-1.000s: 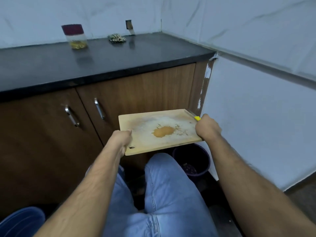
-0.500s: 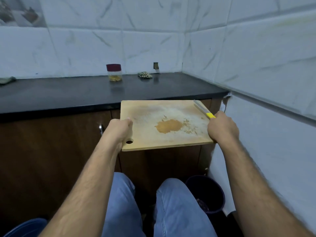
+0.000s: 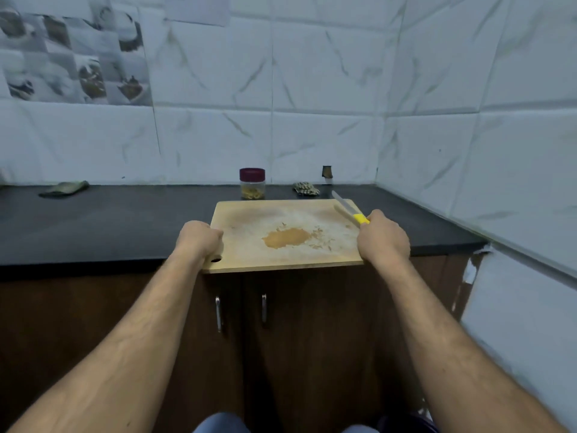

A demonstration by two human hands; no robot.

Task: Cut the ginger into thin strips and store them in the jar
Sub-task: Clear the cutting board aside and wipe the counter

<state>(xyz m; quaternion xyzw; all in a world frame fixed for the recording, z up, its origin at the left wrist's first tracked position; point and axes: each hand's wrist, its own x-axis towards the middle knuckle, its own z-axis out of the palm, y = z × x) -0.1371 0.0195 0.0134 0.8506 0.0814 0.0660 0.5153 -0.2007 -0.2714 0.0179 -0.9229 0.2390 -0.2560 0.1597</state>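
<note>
Maroon-lidded jar [image 3: 252, 183], yellow-handled knife [image 3: 349, 210], tan cutting board [image 3: 281, 235], black counter [image 3: 109, 220].

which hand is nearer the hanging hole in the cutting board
Left. The left hand grips the cutting board edge right beside the hole; the right hand holds the opposite edge with the knife.

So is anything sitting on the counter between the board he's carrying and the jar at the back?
Nothing visible does. The cutting board overlaps the view of the dark counter just before the jar; that hidden strip can't be checked.
</note>
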